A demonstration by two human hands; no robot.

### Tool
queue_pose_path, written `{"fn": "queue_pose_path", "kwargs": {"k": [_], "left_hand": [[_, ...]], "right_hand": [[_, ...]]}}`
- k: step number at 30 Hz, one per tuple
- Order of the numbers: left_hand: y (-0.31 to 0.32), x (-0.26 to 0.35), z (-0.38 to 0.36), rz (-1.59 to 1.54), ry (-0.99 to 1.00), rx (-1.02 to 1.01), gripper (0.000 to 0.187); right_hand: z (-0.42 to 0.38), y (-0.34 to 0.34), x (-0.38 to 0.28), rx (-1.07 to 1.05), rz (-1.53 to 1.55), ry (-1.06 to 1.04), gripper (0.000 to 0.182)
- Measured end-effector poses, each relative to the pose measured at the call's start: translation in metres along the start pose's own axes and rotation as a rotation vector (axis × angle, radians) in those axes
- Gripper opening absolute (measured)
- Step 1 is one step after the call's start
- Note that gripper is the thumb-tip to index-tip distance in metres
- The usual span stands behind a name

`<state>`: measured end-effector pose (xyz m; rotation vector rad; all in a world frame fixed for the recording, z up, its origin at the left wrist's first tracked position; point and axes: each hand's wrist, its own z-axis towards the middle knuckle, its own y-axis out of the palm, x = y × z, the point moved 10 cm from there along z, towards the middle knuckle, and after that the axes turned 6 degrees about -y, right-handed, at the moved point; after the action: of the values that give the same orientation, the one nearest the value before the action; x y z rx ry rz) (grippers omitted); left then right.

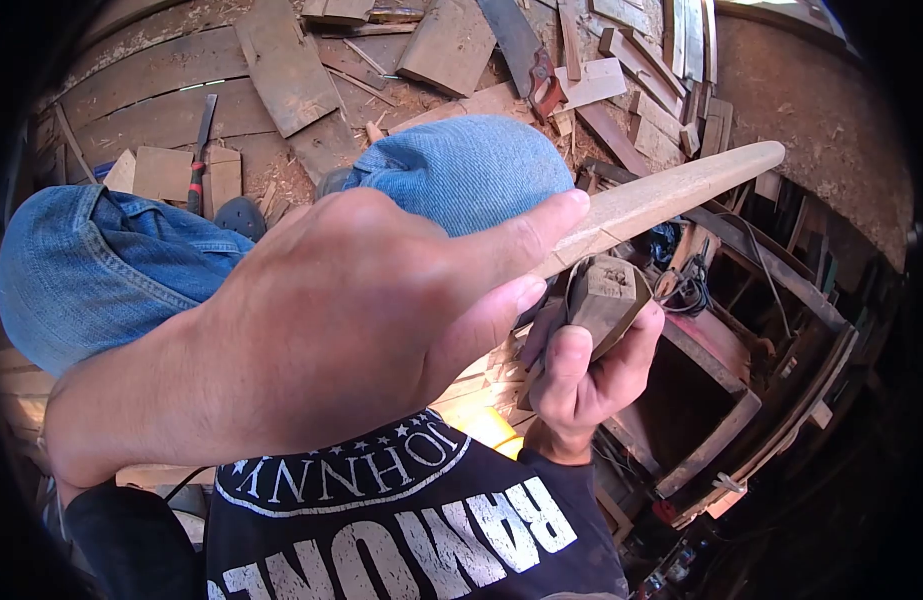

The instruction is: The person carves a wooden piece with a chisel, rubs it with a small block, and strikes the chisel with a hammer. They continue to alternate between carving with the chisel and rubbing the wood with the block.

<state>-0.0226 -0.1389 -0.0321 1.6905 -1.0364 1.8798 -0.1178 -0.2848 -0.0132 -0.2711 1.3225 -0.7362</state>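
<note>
Stretching across the view from the lower left, my left hand (pixel 351 290) grips a long, pale wooden strip (pixel 691 188) with a rounded far end. Its index finger lies along the strip's upper face; the near end is hidden behind the hand. Just below the strip, my right hand (pixel 606 385) is closed around a small wooden block (pixel 611 285), thumb and fingers on its sides. A thin dark sheet, like sandpaper, shows along the block's left side, close to the strip's lower edge.
My jeans-clad knees (pixel 471 170) are below the strip. A handsaw (pixel 516 50) lies among boards and shavings ahead. At left is a chisel (pixel 197 180) with a red and black handle. Right of my hands stands an open wooden frame (pixel 701 430) with cables nearby.
</note>
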Motion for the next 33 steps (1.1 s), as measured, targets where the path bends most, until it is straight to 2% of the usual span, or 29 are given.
{"fn": "queue_pose_path", "kwargs": {"k": [5, 7, 12, 14, 18, 19, 20, 22, 24, 26, 27, 28, 30, 31, 32, 33], "left_hand": [[0.002, -0.001, -0.001, 0.073, -0.003, -0.010, 0.046], [0.002, -0.001, -0.001, 0.085, -0.010, -0.022, 0.046], [0.001, 0.001, -0.002, 0.109, 0.006, -0.017, 0.048], [0.002, -0.001, -0.002, 0.109, -0.011, -0.022, 0.048], [0.002, -0.002, -0.003, 0.088, -0.011, -0.020, 0.048], [0.002, -0.002, -0.003, 0.104, -0.010, -0.021, 0.048], [0.002, -0.001, -0.004, 0.120, -0.008, -0.022, 0.048], [0.004, -0.001, -0.005, 0.111, -0.010, -0.045, 0.048], [0.004, -0.002, -0.004, 0.113, -0.014, -0.056, 0.048], [0.004, -0.002, -0.004, 0.121, -0.004, -0.032, 0.048], [0.005, -0.001, -0.004, 0.122, -0.002, -0.035, 0.048], [0.006, -0.001, -0.004, 0.118, 0.005, -0.039, 0.050], [0.007, -0.001, -0.005, 0.117, 0.020, -0.047, 0.052], [0.006, -0.003, -0.007, 0.109, 0.025, -0.024, 0.055], [0.005, -0.004, -0.008, 0.100, 0.029, 0.002, 0.057], [0.005, -0.005, -0.008, 0.097, 0.029, 0.005, 0.057]], "right_hand": [[0.004, -0.001, -0.001, 0.021, 0.051, 0.037, 0.047], [0.005, 0.004, -0.010, -0.124, -0.094, -0.029, 0.047], [0.003, 0.005, -0.010, -0.114, -0.101, -0.048, 0.046], [0.006, -0.004, 0.000, -0.036, -0.032, 0.061, 0.044], [0.000, 0.003, -0.008, -0.132, -0.070, -0.017, 0.044], [0.001, 0.002, -0.003, -0.143, -0.077, 0.023, 0.046], [0.006, -0.006, -0.003, -0.054, -0.082, -0.027, 0.042], [0.009, -0.019, 0.006, 0.051, -0.045, 0.102, 0.041], [0.012, -0.025, -0.009, 0.308, 0.168, -0.007, 0.051], [0.016, -0.026, -0.013, 0.293, 0.239, -0.049, 0.062], [0.017, -0.022, -0.022, 0.251, 0.032, -0.116, 0.060], [0.022, -0.010, -0.029, 0.184, 0.162, -0.179, 0.060], [0.020, -0.003, -0.030, 0.295, -0.039, -0.133, 0.100], [0.012, -0.010, -0.019, 0.347, -0.229, -0.346, 0.101], [0.039, -0.009, -0.009, 0.149, -0.312, -0.120, 0.089], [0.050, -0.020, -0.010, 0.291, -0.239, -0.037, 0.081]]}}
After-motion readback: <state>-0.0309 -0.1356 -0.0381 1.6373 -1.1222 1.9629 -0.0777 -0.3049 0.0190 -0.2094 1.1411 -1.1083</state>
